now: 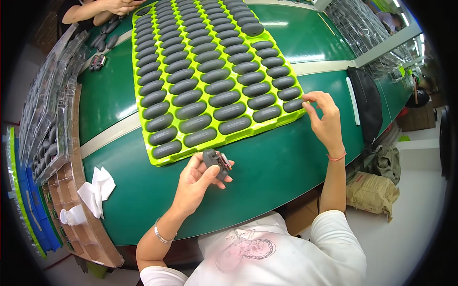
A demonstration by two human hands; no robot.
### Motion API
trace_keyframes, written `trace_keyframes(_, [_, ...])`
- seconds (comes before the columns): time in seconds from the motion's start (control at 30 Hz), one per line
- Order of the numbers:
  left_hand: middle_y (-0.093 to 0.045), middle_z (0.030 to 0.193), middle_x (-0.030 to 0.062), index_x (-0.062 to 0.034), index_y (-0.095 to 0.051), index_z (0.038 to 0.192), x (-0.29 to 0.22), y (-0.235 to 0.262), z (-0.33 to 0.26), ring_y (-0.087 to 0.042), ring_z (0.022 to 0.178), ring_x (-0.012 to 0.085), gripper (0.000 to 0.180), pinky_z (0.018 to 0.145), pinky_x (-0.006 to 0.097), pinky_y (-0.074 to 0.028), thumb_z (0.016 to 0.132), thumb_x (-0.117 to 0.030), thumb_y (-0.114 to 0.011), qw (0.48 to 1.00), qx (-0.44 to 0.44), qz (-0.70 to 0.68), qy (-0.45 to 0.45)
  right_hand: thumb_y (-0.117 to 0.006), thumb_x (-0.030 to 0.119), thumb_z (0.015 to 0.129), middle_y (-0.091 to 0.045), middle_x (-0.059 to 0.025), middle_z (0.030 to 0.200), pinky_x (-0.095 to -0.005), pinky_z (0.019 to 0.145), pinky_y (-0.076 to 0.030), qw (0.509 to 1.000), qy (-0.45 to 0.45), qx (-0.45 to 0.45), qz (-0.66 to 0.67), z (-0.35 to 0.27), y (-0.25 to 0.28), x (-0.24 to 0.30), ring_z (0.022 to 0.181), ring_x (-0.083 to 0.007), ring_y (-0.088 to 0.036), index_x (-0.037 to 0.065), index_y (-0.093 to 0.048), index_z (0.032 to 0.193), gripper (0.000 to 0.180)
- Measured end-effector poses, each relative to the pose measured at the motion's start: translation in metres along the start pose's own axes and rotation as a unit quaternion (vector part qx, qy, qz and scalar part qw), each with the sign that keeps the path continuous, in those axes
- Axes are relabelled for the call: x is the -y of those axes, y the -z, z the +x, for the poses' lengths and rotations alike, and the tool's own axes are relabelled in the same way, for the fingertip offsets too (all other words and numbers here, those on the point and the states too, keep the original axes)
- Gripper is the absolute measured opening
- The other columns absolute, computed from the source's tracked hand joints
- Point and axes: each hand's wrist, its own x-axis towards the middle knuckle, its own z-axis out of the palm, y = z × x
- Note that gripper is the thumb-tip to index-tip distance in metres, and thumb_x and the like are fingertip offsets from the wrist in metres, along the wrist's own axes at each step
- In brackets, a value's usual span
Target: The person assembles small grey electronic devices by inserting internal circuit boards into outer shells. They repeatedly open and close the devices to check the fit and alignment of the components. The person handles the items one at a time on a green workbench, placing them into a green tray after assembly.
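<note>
Grey part [215,161] in left hand [195,183]

The person's left hand [198,178] was raised palm-up w/ the wrist bent back, thumb and fingers curled closed around a small grey part [215,162]; forearm came up from the lower edge, a metal bangle [162,236] at the wrist. Right hand [324,119] was stretched fwd on a nearly straight arm, back of hand up, thumb and index pinched together at the fingertips, other fingers loosely bent. A thin red cord [338,157] sat round the right wrist. Both arms bare below short white sleeves.
</note>
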Motion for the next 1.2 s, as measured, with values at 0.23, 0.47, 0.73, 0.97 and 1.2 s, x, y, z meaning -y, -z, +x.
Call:
trace_keyframes(0.23, [-0.061, 0.113, 0.0201, 0.0023, -0.043, 0.128, 0.000, 0.001, -0.002, -0.067, 0.091, 0.0272, 0.048, 0.071, 0.031, -0.055, 0.093, -0.025, -0.062, 1.000, 0.006, 0.007, -0.019, -0.074, 0.012, 0.075, -0.060, -0.0109, 0.108, -0.0385, 0.089, -0.046, 0.984, 0.107, 0.129, -0.060, 0.006, 0.006, 0.000, 0.102, -0.0295, -0.055, 0.003, -0.062, 0.106, 0.034])
trace_keyframes(0.47, [-0.061, 0.113, 0.0206, 0.0017, -0.045, 0.128, 0.002, 0.004, 0.000, -0.068, 0.091, 0.0275, 0.049, 0.070, 0.031, -0.057, 0.092, -0.027, -0.063, 0.999, 0.029, 0.006, -0.029, -0.073, 0.012, 0.075, -0.058, -0.0088, 0.103, -0.0373, 0.083, -0.048, 0.962, 0.147, 0.221, -0.055, 0.023, 0.007, -0.011, 0.098, -0.0279, -0.054, 0.003, -0.057, 0.102, 0.032])
trace_keyframes(0.73, [-0.061, 0.114, 0.0203, 0.0012, -0.045, 0.127, 0.001, 0.006, 0.001, -0.068, 0.093, 0.0276, 0.047, 0.071, 0.032, -0.057, 0.092, -0.024, -0.063, 0.999, 0.035, 0.008, -0.031, -0.073, 0.014, 0.073, -0.057, -0.0099, 0.093, -0.0388, 0.080, -0.047, 0.941, 0.208, 0.253, -0.085, 0.038, 0.007, -0.011, 0.091, -0.0294, -0.054, 0.002, -0.057, 0.098, 0.032])
trace_keyframes(0.97, [-0.062, 0.115, 0.0178, -0.0009, -0.047, 0.126, -0.002, 0.006, 0.002, -0.067, 0.094, 0.0263, 0.039, 0.074, 0.032, -0.055, 0.093, -0.016, -0.060, 0.999, 0.039, -0.012, -0.012, -0.070, 0.010, 0.074, -0.062, -0.0095, 0.087, -0.0397, 0.075, -0.048, 0.940, 0.169, 0.269, -0.126, 0.041, 0.015, 0.000, 0.085, -0.0301, -0.057, 0.003, -0.062, 0.092, 0.021])
trace_keyframes(1.2, [-0.061, 0.118, 0.0175, -0.0005, -0.046, 0.127, -0.005, 0.008, 0.003, -0.066, 0.097, 0.0265, 0.039, 0.075, 0.033, -0.055, 0.094, -0.017, -0.058, 0.998, 0.053, -0.025, -0.001, -0.072, 0.011, 0.071, -0.063, -0.0080, 0.086, -0.0398, 0.074, -0.049, 0.938, 0.189, 0.276, -0.094, 0.050, 0.014, -0.003, 0.084, -0.0279, -0.057, 0.003, -0.064, 0.088, 0.020])
